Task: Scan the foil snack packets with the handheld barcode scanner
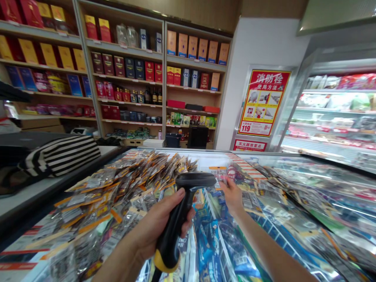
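Observation:
My left hand [164, 217] is wrapped round the grip of a black and yellow barcode scanner [176, 223], its head pointing forward and to the right. Just beyond the scanner head, my right hand [232, 196] pinches a small clear packet [219, 172] with an orange top edge. What is inside that packet is too blurred to tell. Many similar packets [102, 188] with orange edges lie in a heap on the freezer's glass top, left of the scanner. Below both hands, blue bags [208, 243] show inside the chest freezer.
More packets [273, 184] lie on the right side of the freezer. A striped cloth bag [61, 156] rests on the counter at left. Shelves of boxed goods [126, 74] line the back wall. A red fire-hydrant sign [264, 103] hangs beside a lit display fridge [331, 113].

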{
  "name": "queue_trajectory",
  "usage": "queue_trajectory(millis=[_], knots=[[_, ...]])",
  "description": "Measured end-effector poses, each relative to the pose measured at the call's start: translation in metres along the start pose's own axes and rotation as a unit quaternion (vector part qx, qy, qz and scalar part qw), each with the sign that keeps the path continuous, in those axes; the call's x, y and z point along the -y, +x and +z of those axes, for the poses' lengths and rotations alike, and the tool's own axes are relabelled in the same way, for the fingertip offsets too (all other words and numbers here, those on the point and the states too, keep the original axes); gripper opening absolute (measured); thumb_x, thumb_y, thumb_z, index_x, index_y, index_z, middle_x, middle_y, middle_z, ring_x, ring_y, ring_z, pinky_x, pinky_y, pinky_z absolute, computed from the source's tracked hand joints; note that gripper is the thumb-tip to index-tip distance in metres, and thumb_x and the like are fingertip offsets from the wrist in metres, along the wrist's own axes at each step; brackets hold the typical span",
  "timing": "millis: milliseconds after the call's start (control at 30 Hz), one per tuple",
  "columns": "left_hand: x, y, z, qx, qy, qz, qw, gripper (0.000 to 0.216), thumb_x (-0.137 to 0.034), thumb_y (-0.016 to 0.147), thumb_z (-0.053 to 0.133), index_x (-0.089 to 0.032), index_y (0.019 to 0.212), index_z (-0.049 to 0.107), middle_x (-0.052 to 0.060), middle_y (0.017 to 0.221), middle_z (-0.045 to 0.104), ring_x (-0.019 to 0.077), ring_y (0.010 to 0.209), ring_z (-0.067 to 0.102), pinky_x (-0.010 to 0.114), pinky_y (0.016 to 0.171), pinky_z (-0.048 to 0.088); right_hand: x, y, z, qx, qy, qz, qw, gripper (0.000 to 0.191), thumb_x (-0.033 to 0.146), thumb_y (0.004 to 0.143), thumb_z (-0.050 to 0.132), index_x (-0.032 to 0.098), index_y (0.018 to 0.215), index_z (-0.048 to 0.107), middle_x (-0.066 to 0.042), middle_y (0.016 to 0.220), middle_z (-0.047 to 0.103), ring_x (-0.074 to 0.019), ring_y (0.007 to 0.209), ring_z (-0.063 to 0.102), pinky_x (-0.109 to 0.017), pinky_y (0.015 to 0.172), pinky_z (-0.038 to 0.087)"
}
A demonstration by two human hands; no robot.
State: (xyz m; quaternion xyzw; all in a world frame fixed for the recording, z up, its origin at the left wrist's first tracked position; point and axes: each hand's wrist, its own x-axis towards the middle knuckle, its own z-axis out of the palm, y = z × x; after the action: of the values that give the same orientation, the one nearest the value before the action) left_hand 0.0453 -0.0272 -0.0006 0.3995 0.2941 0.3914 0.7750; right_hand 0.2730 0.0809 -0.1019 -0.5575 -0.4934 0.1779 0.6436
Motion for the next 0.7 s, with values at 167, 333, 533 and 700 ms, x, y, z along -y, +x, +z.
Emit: queue_trajectory(millis=[167, 333, 533, 700], knots=[[0.0, 0.001, -0.001, 0.002, 0.001, 0.003, 1.0, 0.03, -0.041, 0.073, 0.047, -0.013, 0.079, 0.055, 0.001, 0.058, 0.053, 0.0066, 0.042, 0.045, 0.018, 0.041, 0.036, 0.0, -0.001, -0.002, -0.025, 0.014, 0.016, 0.999, 0.044, 0.042, 0.061, 0.054, 0.015, 0.095, 0.06, -0.003, 0.084, 0.064, -0.0189, 0.076, 0.055, -0.027, 0.067, 0.041], [0.001, 0.0, 0.0, -0.002, 0.007, 0.001, 1.0, 0.03, -0.041, 0.072, 0.049, -0.012, 0.075, 0.056, 0.001, 0.056, 0.052, 0.0063, 0.041, 0.044, 0.018, 0.04, 0.035, 0.003, 0.005, -0.011, -0.017, -0.02, 0.02, 0.999, 0.038, 0.042, 0.062, 0.052, 0.016, 0.087, 0.061, -0.003, 0.076, 0.065, -0.018, 0.069, 0.055, -0.027, 0.062, 0.04], [0.002, 0.001, 0.0, 0.018, 0.008, 0.001, 1.0, 0.03, -0.038, 0.073, 0.048, -0.01, 0.073, 0.058, 0.002, 0.057, 0.053, 0.0062, 0.041, 0.044, 0.018, 0.04, 0.035, 0.006, 0.023, -0.034, 0.05, -0.138, 0.007, 0.989, 0.018, 0.036, 0.053, 0.058, 0.02, 0.061, 0.059, -0.001, 0.057, 0.061, -0.0184, 0.061, 0.055, -0.027, 0.057, 0.038], [0.002, 0.001, 0.001, 0.006, 0.002, -0.015, 1.0, 0.031, -0.04, 0.074, 0.047, -0.011, 0.076, 0.058, 0.002, 0.056, 0.054, 0.0066, 0.041, 0.045, 0.018, 0.04, 0.036, 0.005, 0.02, -0.027, 0.029, 0.038, 0.053, 0.997, 0.028, 0.032, 0.057, 0.056, 0.018, 0.081, 0.054, -0.003, 0.072, 0.064, -0.0193, 0.066, 0.057, -0.029, 0.059, 0.042]])
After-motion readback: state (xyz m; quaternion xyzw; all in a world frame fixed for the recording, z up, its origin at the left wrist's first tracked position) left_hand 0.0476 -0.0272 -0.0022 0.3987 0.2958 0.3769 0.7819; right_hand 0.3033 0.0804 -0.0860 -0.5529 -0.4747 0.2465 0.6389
